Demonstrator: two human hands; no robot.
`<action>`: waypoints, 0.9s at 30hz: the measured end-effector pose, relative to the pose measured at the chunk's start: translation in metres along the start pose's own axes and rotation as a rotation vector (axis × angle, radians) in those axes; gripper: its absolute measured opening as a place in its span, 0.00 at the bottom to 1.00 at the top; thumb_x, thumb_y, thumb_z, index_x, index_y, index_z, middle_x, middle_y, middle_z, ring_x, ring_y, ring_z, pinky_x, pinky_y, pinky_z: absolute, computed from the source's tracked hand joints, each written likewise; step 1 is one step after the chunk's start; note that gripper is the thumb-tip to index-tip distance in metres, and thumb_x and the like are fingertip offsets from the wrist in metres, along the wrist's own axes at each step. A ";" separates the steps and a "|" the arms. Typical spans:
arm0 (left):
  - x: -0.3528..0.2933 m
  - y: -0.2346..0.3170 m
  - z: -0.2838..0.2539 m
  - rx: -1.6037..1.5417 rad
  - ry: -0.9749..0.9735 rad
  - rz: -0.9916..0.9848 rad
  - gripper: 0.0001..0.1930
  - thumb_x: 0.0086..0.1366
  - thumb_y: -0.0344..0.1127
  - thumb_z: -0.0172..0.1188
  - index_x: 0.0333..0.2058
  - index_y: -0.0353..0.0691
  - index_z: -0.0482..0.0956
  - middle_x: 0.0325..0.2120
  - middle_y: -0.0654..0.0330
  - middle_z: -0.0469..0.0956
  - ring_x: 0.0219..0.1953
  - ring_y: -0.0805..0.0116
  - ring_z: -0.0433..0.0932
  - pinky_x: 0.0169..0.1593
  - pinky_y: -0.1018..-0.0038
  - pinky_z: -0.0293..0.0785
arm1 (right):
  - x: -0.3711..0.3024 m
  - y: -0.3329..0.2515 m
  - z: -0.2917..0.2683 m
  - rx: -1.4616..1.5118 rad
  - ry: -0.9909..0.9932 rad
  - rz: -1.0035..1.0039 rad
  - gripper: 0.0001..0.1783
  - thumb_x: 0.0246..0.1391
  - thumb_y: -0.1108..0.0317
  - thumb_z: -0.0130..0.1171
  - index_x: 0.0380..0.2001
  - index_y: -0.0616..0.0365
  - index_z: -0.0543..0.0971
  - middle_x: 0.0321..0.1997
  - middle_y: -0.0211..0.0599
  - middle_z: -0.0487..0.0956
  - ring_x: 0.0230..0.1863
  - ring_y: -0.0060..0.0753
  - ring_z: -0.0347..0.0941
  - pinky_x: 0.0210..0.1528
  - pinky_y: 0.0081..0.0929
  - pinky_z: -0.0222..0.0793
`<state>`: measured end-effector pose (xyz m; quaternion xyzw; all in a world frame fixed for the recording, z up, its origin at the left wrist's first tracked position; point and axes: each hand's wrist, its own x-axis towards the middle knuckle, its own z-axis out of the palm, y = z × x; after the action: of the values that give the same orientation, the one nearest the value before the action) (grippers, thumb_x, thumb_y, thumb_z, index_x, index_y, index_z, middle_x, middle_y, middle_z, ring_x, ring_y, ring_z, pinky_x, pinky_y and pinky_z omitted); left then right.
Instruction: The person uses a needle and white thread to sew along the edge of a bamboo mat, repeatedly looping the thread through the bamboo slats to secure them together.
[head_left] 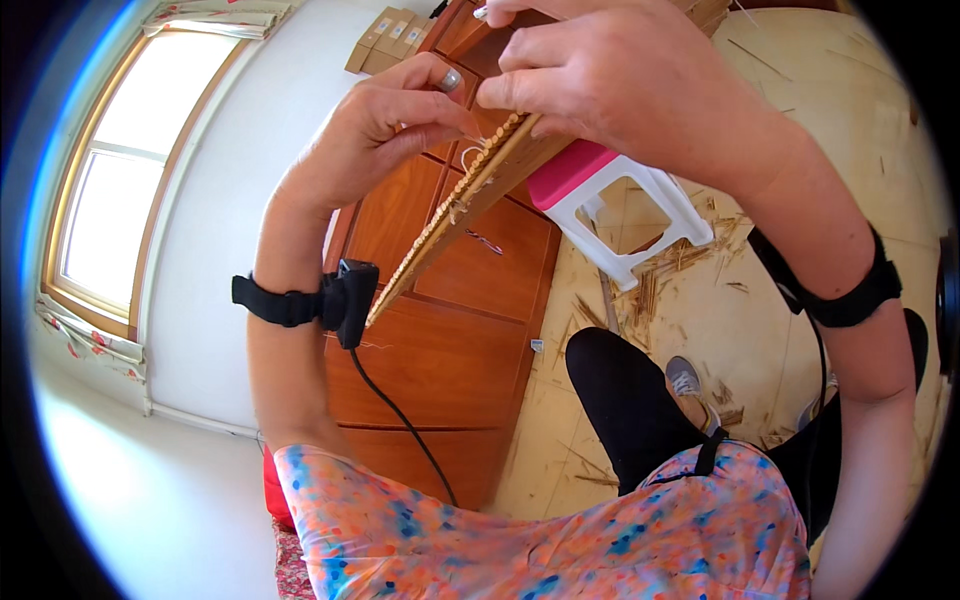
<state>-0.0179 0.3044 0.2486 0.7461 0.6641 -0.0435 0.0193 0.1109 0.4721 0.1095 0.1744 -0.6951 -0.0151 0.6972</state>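
Note:
A panel of thin straw-coloured stalks [435, 222], bound side by side, slants up from lower left to upper right and shows nearly edge-on. White string [470, 155] loops out from its edge. My left hand [385, 125], with a ring on one finger, is closed at the panel's left side; its thumb and forefinger pinch together by the string. Over the panel's upper end, my right hand [620, 85] has bent fingers, the lower ones against the panel's edge. A small pale tip [482, 14] shows at its upper finger; what it grips is partly hidden.
Behind the panel stands a reddish-brown wooden cabinet [470, 375] with small boxes [390, 38] on top. A white stool with a pink seat [575, 172] is to the right. Stalk scraps [650, 290] litter the tiled floor. Black cables hang from straps on both forearms.

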 end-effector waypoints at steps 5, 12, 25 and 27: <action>0.003 -0.001 -0.001 -0.087 -0.051 -0.006 0.10 0.56 0.17 0.60 0.35 0.37 0.82 0.30 0.62 0.71 0.35 0.69 0.73 0.38 0.75 0.72 | 0.012 0.006 -0.020 -0.005 -0.367 -0.072 0.03 0.46 0.67 0.57 0.23 0.50 0.80 0.24 0.27 0.77 0.43 0.36 0.74 0.51 0.41 0.66; 0.008 -0.018 -0.009 -0.163 0.046 -0.005 0.10 0.58 0.16 0.58 0.35 0.36 0.82 0.30 0.63 0.75 0.36 0.70 0.75 0.40 0.77 0.73 | 0.023 0.021 -0.009 0.020 -0.347 0.017 0.04 0.49 0.62 0.59 0.27 0.46 0.82 0.27 0.27 0.79 0.40 0.36 0.76 0.61 0.47 0.61; 0.005 -0.015 -0.027 -0.096 0.065 -0.054 0.08 0.58 0.17 0.57 0.35 0.34 0.81 0.30 0.61 0.76 0.36 0.69 0.76 0.41 0.75 0.75 | 0.037 0.021 -0.005 -0.119 -0.352 0.125 0.07 0.52 0.55 0.59 0.31 0.38 0.83 0.29 0.25 0.81 0.39 0.35 0.78 0.64 0.56 0.56; 0.004 -0.014 -0.024 -0.051 0.062 -0.037 0.07 0.58 0.18 0.58 0.35 0.34 0.80 0.30 0.61 0.76 0.35 0.68 0.75 0.40 0.75 0.74 | 0.034 0.018 -0.005 -0.083 -0.366 0.148 0.07 0.52 0.55 0.59 0.30 0.38 0.83 0.28 0.25 0.81 0.37 0.35 0.78 0.64 0.56 0.56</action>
<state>-0.0300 0.3123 0.2723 0.7341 0.6789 -0.0035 0.0170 0.1125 0.4810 0.1472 0.0882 -0.8200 -0.0240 0.5650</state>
